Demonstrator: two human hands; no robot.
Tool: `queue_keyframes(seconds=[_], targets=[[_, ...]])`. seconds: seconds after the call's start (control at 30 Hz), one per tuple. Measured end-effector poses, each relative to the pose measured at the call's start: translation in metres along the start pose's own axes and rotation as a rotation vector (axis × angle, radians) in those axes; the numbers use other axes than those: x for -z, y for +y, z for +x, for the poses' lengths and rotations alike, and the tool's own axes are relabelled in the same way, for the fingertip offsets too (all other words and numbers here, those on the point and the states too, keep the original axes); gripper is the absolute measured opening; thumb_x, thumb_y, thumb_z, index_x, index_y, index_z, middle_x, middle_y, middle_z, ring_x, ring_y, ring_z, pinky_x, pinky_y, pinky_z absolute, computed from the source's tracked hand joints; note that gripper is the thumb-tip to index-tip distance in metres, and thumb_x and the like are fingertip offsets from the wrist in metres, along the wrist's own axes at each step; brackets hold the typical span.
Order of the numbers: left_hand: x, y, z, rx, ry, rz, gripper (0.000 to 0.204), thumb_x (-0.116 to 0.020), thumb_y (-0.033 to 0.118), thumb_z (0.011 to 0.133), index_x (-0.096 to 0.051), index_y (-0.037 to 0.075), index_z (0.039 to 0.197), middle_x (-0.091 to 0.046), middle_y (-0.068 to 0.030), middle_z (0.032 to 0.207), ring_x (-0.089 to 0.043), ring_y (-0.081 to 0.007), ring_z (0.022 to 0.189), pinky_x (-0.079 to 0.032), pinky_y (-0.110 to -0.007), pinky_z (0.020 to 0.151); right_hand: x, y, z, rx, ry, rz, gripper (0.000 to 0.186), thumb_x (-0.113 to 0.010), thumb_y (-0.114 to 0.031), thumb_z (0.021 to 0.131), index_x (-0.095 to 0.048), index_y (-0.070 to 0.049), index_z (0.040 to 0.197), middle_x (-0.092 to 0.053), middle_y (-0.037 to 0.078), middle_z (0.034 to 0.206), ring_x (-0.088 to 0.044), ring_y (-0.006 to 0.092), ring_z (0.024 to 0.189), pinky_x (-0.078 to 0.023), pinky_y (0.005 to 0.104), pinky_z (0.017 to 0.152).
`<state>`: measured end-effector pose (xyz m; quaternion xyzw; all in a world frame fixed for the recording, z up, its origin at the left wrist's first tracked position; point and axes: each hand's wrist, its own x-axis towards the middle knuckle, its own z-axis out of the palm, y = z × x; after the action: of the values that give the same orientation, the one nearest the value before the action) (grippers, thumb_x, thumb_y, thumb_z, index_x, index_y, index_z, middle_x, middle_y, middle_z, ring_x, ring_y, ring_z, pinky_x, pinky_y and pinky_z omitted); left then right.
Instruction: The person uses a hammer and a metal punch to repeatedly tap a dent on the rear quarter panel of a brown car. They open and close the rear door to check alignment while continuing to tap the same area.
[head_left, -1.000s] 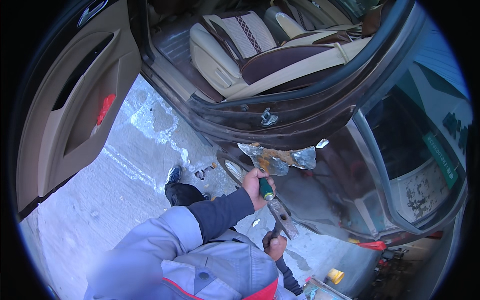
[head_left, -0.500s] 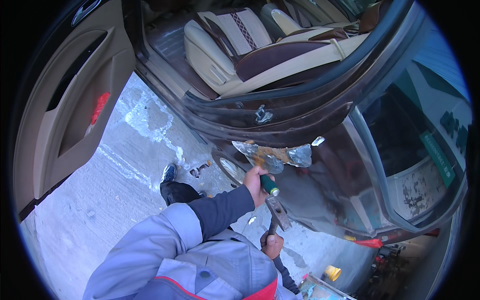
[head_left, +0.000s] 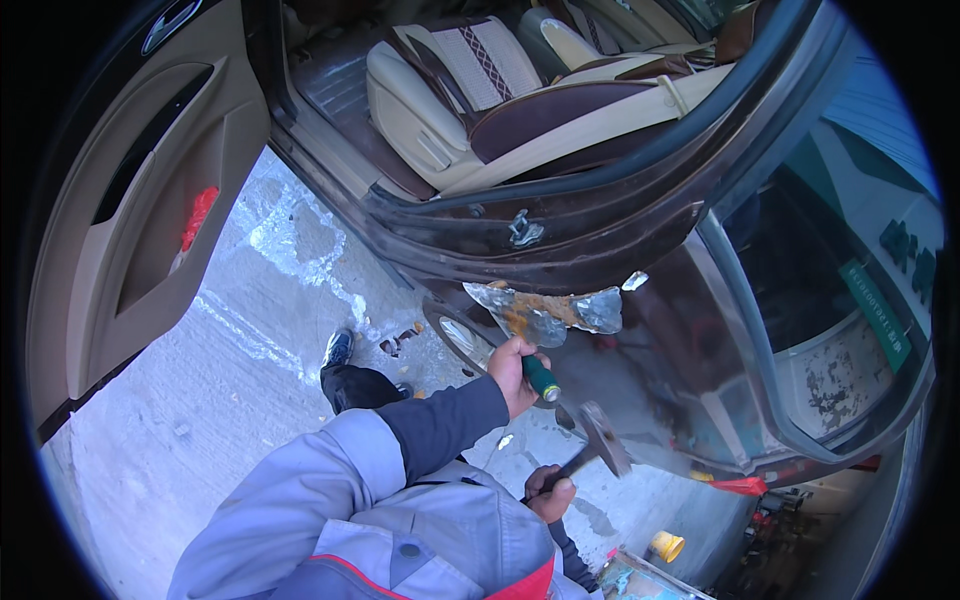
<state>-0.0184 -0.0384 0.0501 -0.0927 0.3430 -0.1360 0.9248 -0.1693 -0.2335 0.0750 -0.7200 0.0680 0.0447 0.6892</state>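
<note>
My left hand (head_left: 512,377) is closed around a green-handled tool (head_left: 541,379) with a metal cap on its butt end. Its working end is hidden beyond my fist, toward a torn, bare-metal patch (head_left: 548,312) with rusty brown filler on the dark car body (head_left: 650,350). Lower and to the right, my right hand (head_left: 550,495) grips a hammer (head_left: 605,440) by its dark handle. The hammer head is slightly blurred and stands apart from the tool's capped end.
An open car door (head_left: 150,240) with a red bag (head_left: 200,218) in its pocket is at the left. Beige and brown seats (head_left: 480,70) show through the doorway. A yellow cup (head_left: 666,546) stands at lower right. Dark fragments (head_left: 400,340) lie on the concrete floor (head_left: 220,380).
The hammer has swung away from the tool's capped end, down and to the right. My left hand keeps its place, while the tool's butt end has tipped slightly downward.
</note>
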Motion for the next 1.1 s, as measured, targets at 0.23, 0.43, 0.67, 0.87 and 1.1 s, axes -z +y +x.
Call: queue_keyframes(seconds=[0.23,0.43,0.67,0.87,1.1], targets=[[0.004,0.000,0.000,0.016,-0.041,0.029,0.017,-0.057,0.019,0.082,-0.049,0.009,0.094,-0.056,-0.0106,0.077,-0.055,-0.0241,0.069,-0.051,-0.038,0.067,0.010,-0.002,-0.002,-0.073,-0.079,-0.360,0.077,-0.041,-0.071,0.098,-0.051,-0.003,0.064,-0.047,0.002,0.054,-0.044,0.0127,0.047,-0.031,0.0300,0.045],[0.001,-0.003,-0.001,-0.033,0.007,0.056,0.016,-0.056,0.019,0.082,-0.049,0.010,0.093,-0.054,-0.0097,0.076,-0.054,-0.0236,0.069,-0.050,-0.037,0.066,0.004,-0.006,-0.002,0.040,-0.103,-0.181,0.078,-0.037,-0.069,0.101,-0.050,-0.003,0.062,-0.049,0.004,0.053,-0.046,0.0136,0.047,-0.031,0.0308,0.045],[0.005,-0.004,0.001,-0.025,-0.039,0.090,0.013,-0.054,0.019,0.084,-0.048,0.010,0.090,-0.051,-0.0092,0.074,-0.051,-0.0237,0.067,-0.047,-0.037,0.063,-0.001,-0.002,-0.008,0.000,-0.029,-0.037,0.077,-0.041,-0.072,0.098,-0.050,-0.005,0.061,-0.047,0.002,0.052,-0.043,0.0128,0.045,-0.030,0.0300,0.045],[0.002,-0.007,0.006,-0.046,-0.030,0.028,0.012,-0.054,0.019,0.084,-0.048,0.009,0.089,-0.052,-0.0107,0.075,-0.052,-0.0242,0.068,-0.048,-0.037,0.065,0.005,-0.002,-0.009,0.002,-0.043,-0.446,0.079,-0.043,-0.075,0.096,-0.048,-0.006,0.059,-0.047,0.001,0.051,-0.041,0.0125,0.044,-0.028,0.0301,0.044],[0.000,-0.008,0.009,-0.076,0.054,0.022,0.011,-0.055,0.016,0.085,-0.050,0.008,0.091,-0.054,-0.0100,0.078,-0.054,-0.0231,0.070,-0.049,-0.037,0.068,0.005,0.003,-0.011,-0.008,-0.034,-0.258,0.073,-0.046,-0.066,0.099,-0.048,-0.003,0.061,-0.047,0.002,0.053,-0.047,0.0141,0.046,-0.034,0.0322,0.045]])
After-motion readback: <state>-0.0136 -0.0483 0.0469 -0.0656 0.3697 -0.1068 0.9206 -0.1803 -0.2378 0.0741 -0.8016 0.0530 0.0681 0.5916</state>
